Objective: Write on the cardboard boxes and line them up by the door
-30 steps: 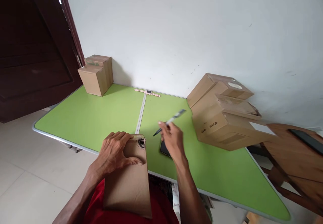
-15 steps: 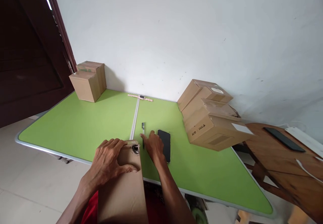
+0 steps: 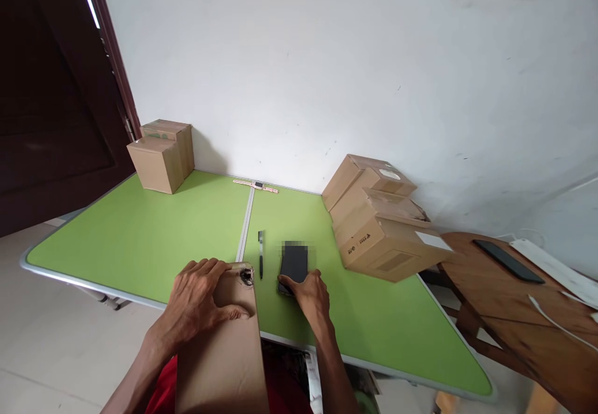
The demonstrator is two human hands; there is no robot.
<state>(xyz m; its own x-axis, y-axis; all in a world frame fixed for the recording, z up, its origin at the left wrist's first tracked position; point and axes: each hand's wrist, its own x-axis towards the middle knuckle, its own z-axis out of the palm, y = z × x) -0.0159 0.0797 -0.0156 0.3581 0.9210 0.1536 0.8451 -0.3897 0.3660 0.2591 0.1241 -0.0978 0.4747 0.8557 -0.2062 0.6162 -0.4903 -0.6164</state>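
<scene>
My left hand (image 3: 196,296) is clamped over the far end of a cardboard box (image 3: 222,358) that rests against my lap at the table's front edge. Its thumb lies on the face, the fingers over the far edge, near a dark torn hole (image 3: 246,276) in the corner. A black phone (image 3: 295,263) is gripped at its lower end by my right hand (image 3: 306,291), thumb on the left side and fingers on the right. Whether the phone is lifted off the table I cannot tell. A pen (image 3: 261,255) lies between the box and the phone.
Two cardboard boxes (image 3: 156,165) stand at the green table's (image 3: 103,233) far left. Several more boxes (image 3: 387,239) sit at the right by the wall. A pink-strapped watch (image 3: 258,185) lies at the back edge. Right of the table, a wooden table (image 3: 504,289) carries a black slab (image 3: 509,261).
My right hand has left the pen's side and moved right onto the phone, closing on its lower end. The pen now lies alone. My left hand keeps its hold on the box.
</scene>
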